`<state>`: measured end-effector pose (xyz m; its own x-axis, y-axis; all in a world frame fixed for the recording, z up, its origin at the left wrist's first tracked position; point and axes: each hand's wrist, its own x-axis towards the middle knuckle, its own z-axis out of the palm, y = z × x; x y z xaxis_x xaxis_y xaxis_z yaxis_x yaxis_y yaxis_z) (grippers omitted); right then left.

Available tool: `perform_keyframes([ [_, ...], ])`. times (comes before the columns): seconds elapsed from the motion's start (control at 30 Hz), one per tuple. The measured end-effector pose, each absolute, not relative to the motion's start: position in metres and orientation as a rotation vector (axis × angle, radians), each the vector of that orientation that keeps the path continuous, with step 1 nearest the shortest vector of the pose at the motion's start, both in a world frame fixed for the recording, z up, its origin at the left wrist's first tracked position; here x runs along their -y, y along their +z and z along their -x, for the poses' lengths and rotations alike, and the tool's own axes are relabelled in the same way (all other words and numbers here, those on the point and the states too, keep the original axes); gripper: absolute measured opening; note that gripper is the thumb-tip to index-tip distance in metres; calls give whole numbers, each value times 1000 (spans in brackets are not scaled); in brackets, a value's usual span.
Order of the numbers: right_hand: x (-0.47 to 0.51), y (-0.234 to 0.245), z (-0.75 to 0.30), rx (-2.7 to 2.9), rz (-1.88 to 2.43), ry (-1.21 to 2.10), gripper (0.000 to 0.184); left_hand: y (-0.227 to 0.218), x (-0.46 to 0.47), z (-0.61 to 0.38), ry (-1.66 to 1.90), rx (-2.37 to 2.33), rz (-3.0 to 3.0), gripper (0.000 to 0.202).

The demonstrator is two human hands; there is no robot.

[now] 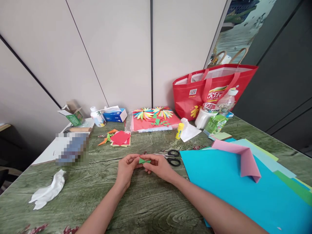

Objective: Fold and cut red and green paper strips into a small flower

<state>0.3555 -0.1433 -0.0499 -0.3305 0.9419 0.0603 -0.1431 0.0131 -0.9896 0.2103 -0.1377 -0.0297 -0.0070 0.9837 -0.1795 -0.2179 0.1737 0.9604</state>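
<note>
A small folded piece of green paper [144, 161] is pinched between both hands above the middle of the table. My left hand [127, 166] grips its left end between thumb and fingers, and my right hand [158, 164] has the right end. Just right of my right hand lie scissors with black handles [174, 162], their blades partly hidden behind it. Beyond my left hand sits a stack of small paper squares, a red one [120, 138] on top, with orange and green folded pieces [107, 138] beside it.
Large blue sheets [209, 175] with a folded pink paper [246, 157] cover the right side. A yellow glue stick [179, 131], a red bag [190, 97], a green carton [215, 124] and colourful paper fans [162, 112] stand or lie behind. Crumpled tissue [50, 191] lies left.
</note>
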Motion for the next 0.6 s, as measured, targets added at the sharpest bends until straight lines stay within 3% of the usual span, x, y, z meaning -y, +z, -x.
perform_keyframes([
  [0.13, 142, -53, -354, 1261, 860, 1477, 46, -30, 138, -211, 1195, -1129, -904, 26],
  [0.33, 138, -58, -354, 1187, 981, 1364, 29, -32, 138, -214, 1129, -1090, -1043, 19],
  [0.6, 140, -57, -354, 1169, 1049, 1259, 20, -30, 141, -217, 1128, -1137, -1139, 16],
])
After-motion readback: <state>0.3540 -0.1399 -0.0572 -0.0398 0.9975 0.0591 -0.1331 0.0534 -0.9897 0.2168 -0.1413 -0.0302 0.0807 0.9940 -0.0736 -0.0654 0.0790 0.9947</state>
